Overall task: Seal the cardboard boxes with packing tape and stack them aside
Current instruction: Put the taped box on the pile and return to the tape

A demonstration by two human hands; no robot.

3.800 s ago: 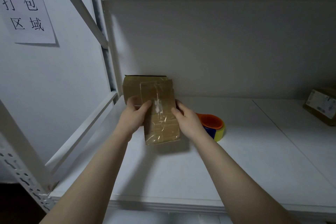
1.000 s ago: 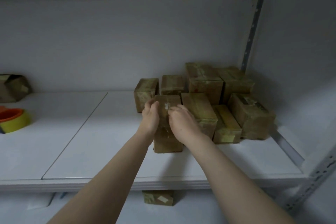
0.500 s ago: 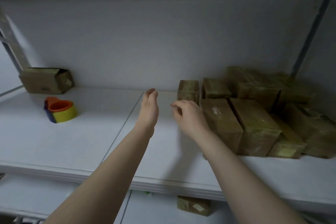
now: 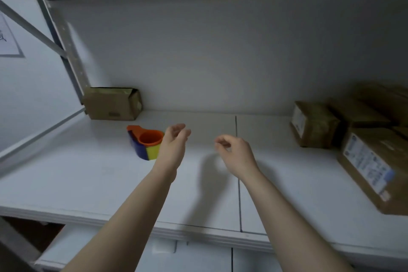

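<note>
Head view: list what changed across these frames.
Both hands carried the taped box rightward, set it by the stacked boxes and let go. The left hand and right hand now hover empty, back near the tape dispenser. Dispenser and back-left box stayed put.

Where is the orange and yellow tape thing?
In the head view, the tape dispenser sits on the white shelf, left of centre, just left of the left hand and in front of the cardboard box in the back left corner.

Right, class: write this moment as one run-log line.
left hand: open, empty; right hand: fingers loosely curled, empty; tape dispenser: on shelf, by left hand; lone box: back left; boxes: grouped right
</note>
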